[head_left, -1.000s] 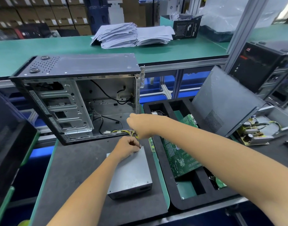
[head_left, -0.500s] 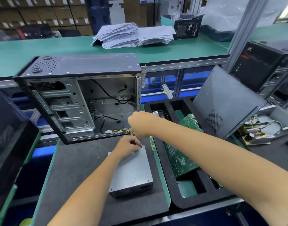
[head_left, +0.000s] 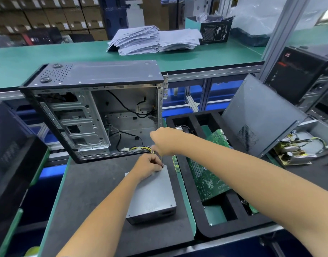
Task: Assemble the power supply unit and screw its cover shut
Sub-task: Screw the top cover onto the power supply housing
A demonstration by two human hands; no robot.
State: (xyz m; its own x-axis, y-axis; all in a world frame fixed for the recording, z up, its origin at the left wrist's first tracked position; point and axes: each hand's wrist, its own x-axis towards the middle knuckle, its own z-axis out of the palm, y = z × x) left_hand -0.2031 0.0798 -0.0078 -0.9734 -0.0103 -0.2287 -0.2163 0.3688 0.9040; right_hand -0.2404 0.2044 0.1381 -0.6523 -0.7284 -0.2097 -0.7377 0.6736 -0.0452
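Note:
A grey metal power supply unit (head_left: pixel 152 197) lies flat on the black mat, its cover on top. My right hand (head_left: pixel 164 140) grips a screwdriver whose thin shaft (head_left: pixel 161 161) stands upright on the unit's far right corner. My left hand (head_left: pixel 147 168) rests on the far end of the cover, its fingers curled at the screwdriver tip. Whether they pinch a screw or the shaft is hidden. Yellow and black cables (head_left: pixel 141 149) run from the unit's far end into the open computer case (head_left: pixel 96 108).
A black foam tray (head_left: pixel 189 164) to the right holds a green circuit board (head_left: pixel 206 175). A dark side panel (head_left: pixel 259 115) leans over an opened power supply (head_left: pixel 296 151) at far right. Paper stacks (head_left: pixel 152 39) lie on the far green bench. Another black case (head_left: pixel 9 164) stands at left.
Both hands stay at the unit's far right corner; my right hand has shifted only slightly on the screwdriver. The unit has not moved.

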